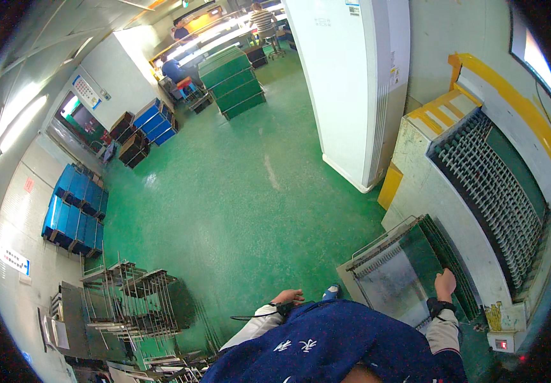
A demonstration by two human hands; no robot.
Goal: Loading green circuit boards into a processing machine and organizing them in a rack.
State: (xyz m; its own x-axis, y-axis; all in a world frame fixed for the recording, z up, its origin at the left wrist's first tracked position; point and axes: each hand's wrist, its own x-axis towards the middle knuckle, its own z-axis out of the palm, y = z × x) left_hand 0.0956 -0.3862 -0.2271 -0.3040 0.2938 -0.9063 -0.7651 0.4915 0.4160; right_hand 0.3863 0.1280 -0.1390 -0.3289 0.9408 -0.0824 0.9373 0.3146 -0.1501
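My right hand point(445, 285) is closed at the top edge of a thin green panel point(430, 256) and appears to pinch it. Several such panels stand close together in a wire-framed rack point(383, 244), beside the roller conveyor machine. A pale, cloudy sheet-like surface point(387, 285) shows at the rack's near side. In front of my body, my left hand point(288, 297) is held out with loosely stretched fingers and nothing in it. A dark band is around each wrist.
To the right stands the roller conveyor point(489, 185) with yellow-edged sides. A tall white cabinet point(346, 89) rises ahead. Metal racks point(132, 300) stand at left, and blue crates point(74, 210) line the wall. Green crates point(232, 80) and seated people are farther off on the green floor point(237, 191).
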